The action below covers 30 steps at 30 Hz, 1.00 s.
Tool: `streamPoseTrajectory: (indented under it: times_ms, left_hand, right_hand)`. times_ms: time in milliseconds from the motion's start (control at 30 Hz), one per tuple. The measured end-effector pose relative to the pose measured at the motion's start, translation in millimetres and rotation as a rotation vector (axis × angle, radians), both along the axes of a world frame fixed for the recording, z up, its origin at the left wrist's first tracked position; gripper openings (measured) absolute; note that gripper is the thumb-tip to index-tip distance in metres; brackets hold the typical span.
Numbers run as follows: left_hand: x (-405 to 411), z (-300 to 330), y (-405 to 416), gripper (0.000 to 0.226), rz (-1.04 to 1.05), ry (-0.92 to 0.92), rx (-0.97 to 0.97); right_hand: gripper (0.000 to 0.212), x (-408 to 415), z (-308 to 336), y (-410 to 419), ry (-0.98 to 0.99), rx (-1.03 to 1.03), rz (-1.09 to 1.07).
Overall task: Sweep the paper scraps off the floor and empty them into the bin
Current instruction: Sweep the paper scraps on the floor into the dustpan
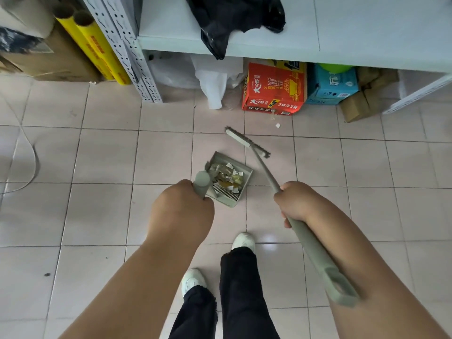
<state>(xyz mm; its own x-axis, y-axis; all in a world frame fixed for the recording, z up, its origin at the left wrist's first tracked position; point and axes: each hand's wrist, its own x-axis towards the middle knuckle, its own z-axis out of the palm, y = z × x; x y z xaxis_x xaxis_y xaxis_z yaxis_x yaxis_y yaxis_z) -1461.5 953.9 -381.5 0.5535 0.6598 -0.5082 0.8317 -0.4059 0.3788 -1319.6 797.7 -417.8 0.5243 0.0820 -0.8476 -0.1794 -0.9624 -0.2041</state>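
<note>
Green dustpan and broom held over tiled floor

Green plastic is gripped by both hands. At left, the dustpan (228, 178) handle is clasped by the left hand (182, 206); paper scraps (227, 176) are heaped inside it. At right, the broom (269, 177) shaft is clenched by the right hand (297, 203). One scrap (277, 125) is left farther off, near a red box (274, 90).

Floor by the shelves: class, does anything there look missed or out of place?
Yes. One white paper scrap lies on the tiles just in front of the red carton, beyond the broom head. The rest of the scraps sit in the dustpan, so this one looks missed.
</note>
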Motion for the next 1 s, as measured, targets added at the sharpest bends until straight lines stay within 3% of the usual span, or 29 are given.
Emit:
streamPoseTrajectory:
  times_ms: [200, 400, 533, 633, 767, 900, 1000]
  left_hand:
    - [63.5, 1.8, -28.5, 0.007, -0.007, 0.008, -0.006]
    - [126.8, -1.6, -54.1, 0.013, -0.031, 0.005, 0.0]
    - [158.9, -2.5, -61.7, 0.005, -0.041, -0.004, -0.005]
    - [177.3, -1.9, -64.5, 0.003, -0.051, -0.001, 0.005]
    - [191.1, 0.5, -65.8, 0.003, -0.066, 0.024, 0.018]
    - [198.6, 1.6, -66.9, 0.004, -0.088, 0.032, 0.025]
    - [201.6, 2.2, -67.3, 0.006, -0.102, 0.03, 0.02]
  right_hand:
    - [0.021, 74.9, -8.4, -21.5, 0.004, -0.047, -0.018]
    - [0.014, 137.6, -13.3, -44.6, -0.029, -0.058, -0.059]
    - [0.032, 169.0, -23.3, -50.8, -0.031, -0.075, -0.102]
    - [0.032, 186.4, -29.8, -49.7, -0.009, -0.104, -0.087]
    - [0.022, 194.5, -39.1, -52.0, 0.057, -0.167, 0.004]
    - [0.011, 169.7, -39.4, -56.7, 0.019, -0.082, -0.038]
    - [0.019, 145.3, -29.2, -62.8, 0.096, -0.086, 0.002]
